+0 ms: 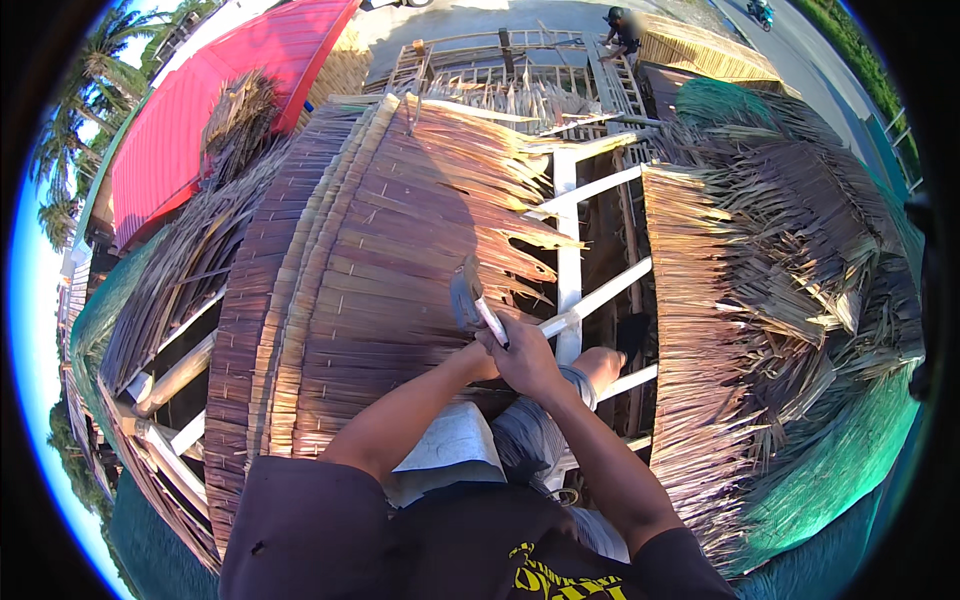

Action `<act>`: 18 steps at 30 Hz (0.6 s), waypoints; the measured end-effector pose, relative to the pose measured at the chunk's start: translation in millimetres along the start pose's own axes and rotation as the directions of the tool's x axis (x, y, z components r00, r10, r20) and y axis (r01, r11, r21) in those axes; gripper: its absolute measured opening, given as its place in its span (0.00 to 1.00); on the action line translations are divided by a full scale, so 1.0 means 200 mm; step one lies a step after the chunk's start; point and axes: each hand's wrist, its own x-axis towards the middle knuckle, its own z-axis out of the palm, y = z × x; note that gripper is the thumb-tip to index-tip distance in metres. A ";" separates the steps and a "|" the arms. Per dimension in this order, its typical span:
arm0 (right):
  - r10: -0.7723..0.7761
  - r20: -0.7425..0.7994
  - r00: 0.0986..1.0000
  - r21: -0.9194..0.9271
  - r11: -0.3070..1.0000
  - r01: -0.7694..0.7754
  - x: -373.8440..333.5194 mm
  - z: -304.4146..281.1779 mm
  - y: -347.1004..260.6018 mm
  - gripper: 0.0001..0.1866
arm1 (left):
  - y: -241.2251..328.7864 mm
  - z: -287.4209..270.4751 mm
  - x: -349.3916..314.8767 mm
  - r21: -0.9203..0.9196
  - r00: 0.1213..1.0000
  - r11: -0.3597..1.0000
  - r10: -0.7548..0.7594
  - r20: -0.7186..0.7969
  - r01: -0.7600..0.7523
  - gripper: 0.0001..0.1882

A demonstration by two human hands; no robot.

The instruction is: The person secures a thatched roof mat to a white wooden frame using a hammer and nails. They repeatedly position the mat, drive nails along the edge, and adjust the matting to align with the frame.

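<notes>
A hammer (466, 295) with a dark metal head and a pale handle is in my right hand (527, 358), its fingers wrapped round the handle. The head points up and left, over brown palm-leaf thatch (390, 240). My left hand (484, 362) meets the right one at the hammer's lower end. Its fingers are mostly hidden behind the right hand, so its grip does not show. Beneath and right of my hands, a white wooden beam (600, 297) slants across the open roof frame. My bent knee (600, 368) rests close to the frame.
Gaps open between white rafters (567, 220) at centre right. Loose, ragged thatch (800, 250) and green netting (830, 490) lie to the right. A red metal roof (215, 110) stands at far left. Another person (622, 35) crouches by bamboo framing at the back.
</notes>
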 end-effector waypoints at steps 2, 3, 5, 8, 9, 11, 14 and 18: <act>0.005 0.079 0.997 -0.101 0.995 0.003 0.01 0.03 -0.04 0.17 | -0.04 -0.21 -0.23 -0.191 0.982 0.979 0.042 -0.182 -0.077 0.22; -0.004 0.108 0.994 -0.045 0.999 0.009 0.01 0.05 -0.06 0.17 | -0.06 -0.27 -0.43 -0.141 0.910 0.989 -0.099 -0.402 0.045 0.24; 0.052 0.176 0.983 -0.101 0.994 -0.034 0.01 0.08 -0.10 0.16 | -0.11 -0.37 -0.75 -0.026 0.612 0.931 -0.260 -0.747 0.363 0.28; 0.005 0.228 0.974 -0.203 0.978 0.043 -0.01 0.14 -0.17 0.16 | -0.16 -0.40 -1.09 -0.015 0.366 0.746 -0.344 -0.865 0.665 0.36; -0.043 0.239 0.970 -0.217 0.971 0.096 -0.01 0.16 -0.19 0.17 | -0.17 -0.42 -1.14 -0.059 0.343 0.666 -0.456 -0.821 0.743 0.38; -0.033 0.312 0.950 -0.281 0.952 0.125 -0.03 0.18 -0.23 0.18 | -0.17 -0.43 -1.16 -0.112 0.319 0.685 -0.469 -0.824 0.720 0.35; -0.070 0.376 0.924 -0.340 0.917 0.208 -0.04 0.20 -0.28 0.22 | -0.20 -0.53 -1.13 -0.349 0.277 0.711 -0.604 -0.747 0.611 0.30; -0.328 0.324 0.887 -0.294 0.857 0.424 0.02 0.13 -0.31 0.28 | -0.13 -0.62 -1.04 -0.336 0.308 0.786 -0.538 -0.785 0.518 0.22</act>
